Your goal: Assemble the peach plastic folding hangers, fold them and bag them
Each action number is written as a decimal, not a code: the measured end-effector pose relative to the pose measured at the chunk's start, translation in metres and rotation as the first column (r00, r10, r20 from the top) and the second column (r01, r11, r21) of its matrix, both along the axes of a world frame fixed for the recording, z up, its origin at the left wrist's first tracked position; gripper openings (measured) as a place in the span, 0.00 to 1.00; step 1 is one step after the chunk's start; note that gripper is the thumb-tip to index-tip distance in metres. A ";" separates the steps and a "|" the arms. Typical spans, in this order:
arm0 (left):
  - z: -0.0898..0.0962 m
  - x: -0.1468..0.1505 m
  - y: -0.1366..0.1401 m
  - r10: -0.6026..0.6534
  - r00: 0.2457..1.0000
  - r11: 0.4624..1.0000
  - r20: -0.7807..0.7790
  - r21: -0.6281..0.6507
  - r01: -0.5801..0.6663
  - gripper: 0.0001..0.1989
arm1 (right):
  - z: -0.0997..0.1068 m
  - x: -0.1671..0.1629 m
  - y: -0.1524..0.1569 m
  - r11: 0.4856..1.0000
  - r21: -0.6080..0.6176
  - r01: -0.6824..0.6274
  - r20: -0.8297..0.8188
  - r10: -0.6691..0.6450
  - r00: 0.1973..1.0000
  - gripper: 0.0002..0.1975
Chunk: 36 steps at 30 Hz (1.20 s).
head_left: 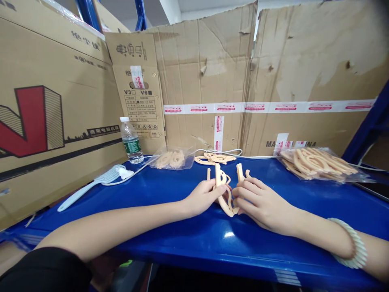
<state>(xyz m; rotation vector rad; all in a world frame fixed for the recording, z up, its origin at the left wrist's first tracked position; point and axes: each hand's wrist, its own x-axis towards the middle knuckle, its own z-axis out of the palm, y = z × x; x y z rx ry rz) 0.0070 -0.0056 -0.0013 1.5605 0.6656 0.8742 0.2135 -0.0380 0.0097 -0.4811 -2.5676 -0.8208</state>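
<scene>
Far left I see a big cardboard box [45, 105] with a red graphic, standing along the left edge of the blue table [188, 239]. Just right of it, a white brush [94, 184] lies flat with its handle pointing near-left, and a water bottle [131, 140] stands upright behind it near the far cardboard wall [243, 73]. Next over, a small clear bag [172, 158] of beige pieces, then loose beige pieces [215, 158] and a white cable [258, 156] along the back. Centre: my left hand [202, 197] is curled, thumb and fingers pinched on the beige plastic parts [224, 188], gripping the upright strip. My right hand [261, 202] is just beside it, fingers bent round the same bundle from the right side; both hands hold it just above the table, mid-depth. How many separate pieces are in the bundle, I cannot tell. A pale beaded bracelet [352, 245] sits on my right wrist. Far right, a bigger clear bag [319, 162] of beige curved parts lies near the back wall.
</scene>
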 end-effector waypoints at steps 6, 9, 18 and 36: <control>0.000 0.001 -0.007 0.038 0.998 0.998 -0.044 0.052 -0.035 0.24 | -0.003 0.003 0.004 0.982 -0.062 0.179 0.003 -0.179 0.984 0.11; 0.002 0.002 -0.008 0.054 0.999 0.998 0.000 0.027 -0.054 0.24 | -0.003 0.001 0.003 0.985 -0.065 0.159 0.020 -0.158 0.987 0.13; 0.000 0.000 0.003 0.222 0.973 0.963 0.070 -0.175 -0.207 0.22 | 0.008 0.012 0.005 0.999 -0.037 0.034 -0.141 -0.039 0.989 0.10; -0.001 -0.001 0.008 0.200 0.975 0.963 0.100 -0.204 -0.177 0.20 | 0.001 0.020 0.025 0.777 -0.630 -0.005 -0.148 -0.114 0.982 0.12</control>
